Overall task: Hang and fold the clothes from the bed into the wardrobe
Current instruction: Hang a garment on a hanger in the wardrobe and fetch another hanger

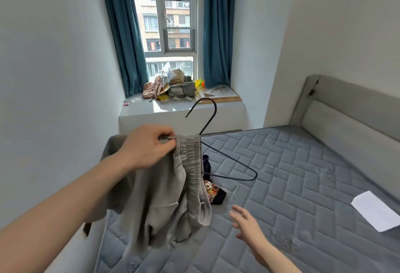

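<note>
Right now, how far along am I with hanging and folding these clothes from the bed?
Early on. Nothing visibly put away; no wardrobe in view. In hand: your left hand grips the grey ribbed-waist garment on the dark wire hanger; your right hand hovers open. Left: hanging that up, plus the dark patterned clothing on the grey quilted mattress.

Left arm: we see it stretched forward and raised, forearm bare.
Left hand (149, 146): fingers curled, pinching grey fabric at thumb and forefinger.
Right hand (246, 221): low, fingers spread and relaxed, holding nothing.
</note>
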A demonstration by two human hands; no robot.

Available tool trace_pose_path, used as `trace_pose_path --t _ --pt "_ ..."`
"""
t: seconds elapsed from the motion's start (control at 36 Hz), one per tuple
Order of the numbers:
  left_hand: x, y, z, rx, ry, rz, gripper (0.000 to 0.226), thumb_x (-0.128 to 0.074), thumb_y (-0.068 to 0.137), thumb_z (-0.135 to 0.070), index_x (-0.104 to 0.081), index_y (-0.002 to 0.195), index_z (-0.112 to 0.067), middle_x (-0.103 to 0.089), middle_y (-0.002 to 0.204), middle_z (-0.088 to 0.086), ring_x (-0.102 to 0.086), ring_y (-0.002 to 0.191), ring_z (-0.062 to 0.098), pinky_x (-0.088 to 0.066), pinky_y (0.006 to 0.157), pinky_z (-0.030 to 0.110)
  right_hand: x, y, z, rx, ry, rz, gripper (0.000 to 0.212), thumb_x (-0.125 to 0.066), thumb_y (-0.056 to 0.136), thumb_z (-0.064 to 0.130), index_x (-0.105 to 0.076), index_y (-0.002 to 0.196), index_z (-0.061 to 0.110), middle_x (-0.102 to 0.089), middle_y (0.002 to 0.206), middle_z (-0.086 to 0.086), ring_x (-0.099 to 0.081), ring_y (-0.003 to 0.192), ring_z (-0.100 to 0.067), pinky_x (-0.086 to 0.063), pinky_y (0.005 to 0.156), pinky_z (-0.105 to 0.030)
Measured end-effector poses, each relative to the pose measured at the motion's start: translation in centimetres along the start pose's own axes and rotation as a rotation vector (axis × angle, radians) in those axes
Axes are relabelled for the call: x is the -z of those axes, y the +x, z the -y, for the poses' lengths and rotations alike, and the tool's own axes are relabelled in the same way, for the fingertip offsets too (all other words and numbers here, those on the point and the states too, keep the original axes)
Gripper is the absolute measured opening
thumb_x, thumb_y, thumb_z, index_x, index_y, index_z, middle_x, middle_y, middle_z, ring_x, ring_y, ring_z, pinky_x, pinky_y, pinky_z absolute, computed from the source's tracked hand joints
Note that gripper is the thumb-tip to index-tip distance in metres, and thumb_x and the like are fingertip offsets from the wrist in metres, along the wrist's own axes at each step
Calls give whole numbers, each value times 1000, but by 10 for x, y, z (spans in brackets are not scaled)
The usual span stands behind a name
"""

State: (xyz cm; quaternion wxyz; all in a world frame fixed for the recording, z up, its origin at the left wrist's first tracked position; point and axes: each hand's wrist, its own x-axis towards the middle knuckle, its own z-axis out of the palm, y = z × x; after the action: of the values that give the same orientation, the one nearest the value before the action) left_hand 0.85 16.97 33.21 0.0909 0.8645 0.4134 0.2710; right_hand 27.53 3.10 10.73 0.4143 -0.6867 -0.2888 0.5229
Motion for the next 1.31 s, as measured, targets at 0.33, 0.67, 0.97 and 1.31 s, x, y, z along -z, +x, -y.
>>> trace_pose_path --t 0.33,0.67,0.97,1.31 --pt "28 -1 -8 -49 -34 -32 27 -49 82 -47 -68 81 -28 -66 76 -14 -59 75 9 -50 69 36 -56 15 16 -109 14 105 18 -60 92 29 -73 98 18 -73 74 5 -63 55 -11 -35 50 -19" --pt "28 -32 65 50 286 110 21 -53 100 -44 -74 104 -43 -74 100 -14 -55 81 7 -38 66 25 49 4 117 343 285 -416 22 -54 88 7 -73 80 6 -56 55 -2 -49 43 -8 -46 46 -24" --pt "17 -32 48 67 -194 -79 39 -54 103 -26 -65 88 -59 -70 85 -30 -63 85 -4 -43 71 26 79 -8 155 314 109 -493 23 -60 89 16 -63 67 8 -63 53 -5 -60 45 -13 -51 48 -25" --pt "-6 -30 55 -19 194 77 22 -51 102 -42 -72 107 -44 -73 98 -22 -62 82 6 -46 67 24 84 -50 194 403 227 -416 23 -56 89 9 -54 66 12 -51 45 3 -50 38 -10 -45 40 -20"
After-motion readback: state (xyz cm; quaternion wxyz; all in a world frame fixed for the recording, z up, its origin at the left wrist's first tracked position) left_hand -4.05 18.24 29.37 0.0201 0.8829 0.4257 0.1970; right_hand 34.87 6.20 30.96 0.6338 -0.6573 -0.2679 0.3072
